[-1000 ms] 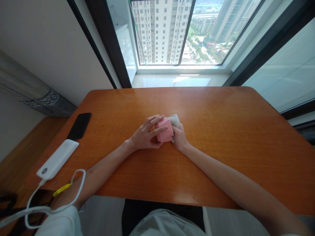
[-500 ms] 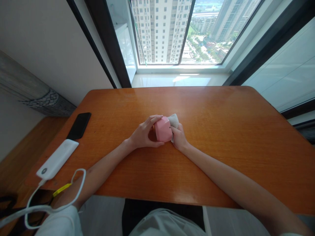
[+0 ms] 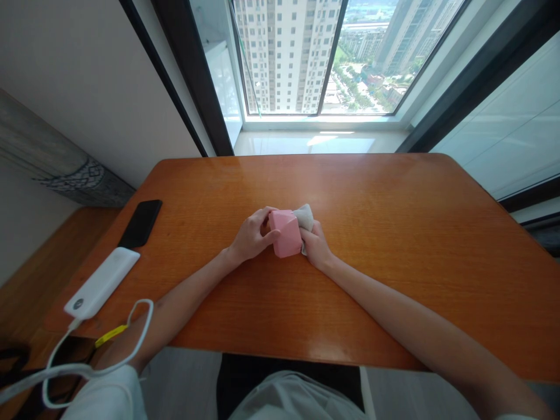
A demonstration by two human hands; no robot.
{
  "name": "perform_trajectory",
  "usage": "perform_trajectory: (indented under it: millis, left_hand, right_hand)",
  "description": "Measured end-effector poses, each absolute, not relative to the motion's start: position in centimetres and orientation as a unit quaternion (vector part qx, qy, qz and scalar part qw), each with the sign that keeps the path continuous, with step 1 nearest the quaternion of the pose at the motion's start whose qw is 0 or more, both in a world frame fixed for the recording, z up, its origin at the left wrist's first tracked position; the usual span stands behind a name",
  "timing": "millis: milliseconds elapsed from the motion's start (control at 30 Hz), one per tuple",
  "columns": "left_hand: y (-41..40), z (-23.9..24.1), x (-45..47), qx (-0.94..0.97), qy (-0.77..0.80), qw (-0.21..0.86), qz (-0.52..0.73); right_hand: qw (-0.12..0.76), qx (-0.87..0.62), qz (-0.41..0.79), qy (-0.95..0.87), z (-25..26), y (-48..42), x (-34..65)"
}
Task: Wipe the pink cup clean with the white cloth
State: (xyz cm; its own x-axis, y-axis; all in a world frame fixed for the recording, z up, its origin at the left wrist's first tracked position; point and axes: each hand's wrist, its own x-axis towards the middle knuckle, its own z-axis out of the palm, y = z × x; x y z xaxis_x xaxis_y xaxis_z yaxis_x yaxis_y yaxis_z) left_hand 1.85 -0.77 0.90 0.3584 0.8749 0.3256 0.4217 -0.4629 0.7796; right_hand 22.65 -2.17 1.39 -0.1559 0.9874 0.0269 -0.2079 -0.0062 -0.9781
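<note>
A small pink box-like object with angled faces (image 3: 286,234) is held just over the middle of the wooden table (image 3: 376,233). My left hand (image 3: 254,234) grips its left side, thumb on the near face and fingers behind. A light grey cloth (image 3: 304,216) is bunched in my right hand (image 3: 317,245), which presses it against the pink object's right side. Part of the cloth hangs below the right fingers. What kind of object the pink one is, I cannot tell.
On the table's left side lie a black phone (image 3: 140,223) and a white power bank (image 3: 102,284). A white cable (image 3: 146,332) with a yellow tag (image 3: 111,336) loops over my left forearm. Beyond the far edge is a window (image 3: 289,58).
The pink object has shifted slightly left and turned in my hands. My left fingers have changed from a wide span around it to a thumb grip on its left side.
</note>
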Motion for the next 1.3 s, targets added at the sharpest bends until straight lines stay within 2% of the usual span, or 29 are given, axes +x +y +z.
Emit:
perform_trajectory:
  millis: [133, 333, 500, 733, 1100, 1300]
  left_hand:
    - [-0.5, 1.3, 1.8, 0.773, 0.451, 0.254, 0.367]
    - [-0.1, 0.3, 1.8, 0.719, 0.474, 0.322, 0.394]
    - [-0.2, -0.4, 2.2, 0.704, 0.461, 0.32, 0.436]
    - [-1.3, -0.5, 2.2, 0.759, 0.365, 0.222, 0.492]
    - [0.6, -1.5, 0.8, 0.905, 0.171, 0.007, 0.391]
    - [0.6, -0.9, 0.2, 0.914, 0.202, -0.005, 0.352]
  right_hand:
    - [0.496, -0.409, 0.595, -0.483, 1.8, -2.4, 22.6]
    - [0.47, -0.416, 0.59, -0.508, 1.0, -2.4, 22.7]
    - [0.467, -0.416, 0.586, -0.515, 0.7, -2.4, 22.7]
    - [0.466, -0.417, 0.583, -0.518, 1.0, -2.4, 22.5]
    - [0.495, -0.423, 0.58, -0.489, 1.0, -2.2, 22.7]
    - [0.502, -0.422, 0.58, -0.483, 0.9, -1.9, 22.6]
